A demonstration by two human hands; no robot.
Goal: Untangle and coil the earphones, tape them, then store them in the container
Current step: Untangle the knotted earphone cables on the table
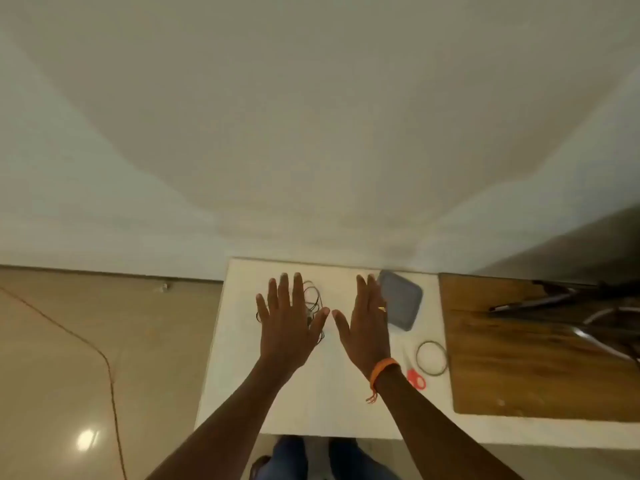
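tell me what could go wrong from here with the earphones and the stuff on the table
1. The earphones lie in a loose tangle partly under the left hand; pulling one loop could tighten a knot.
2. The tape ring and red scissors sit close behind the right hand and its wrist; drawing back might knock them.
3. The grey container looks closed, so it likely needs opening before storing.

table (311, 403) is your ref | earphones (313, 299) on it far-left, partly under your left hand (287, 327) | container (401, 299) far-right, just beyond your right hand (365, 327) | tape ring (432, 358) near right edge | board (519, 351) right of the table
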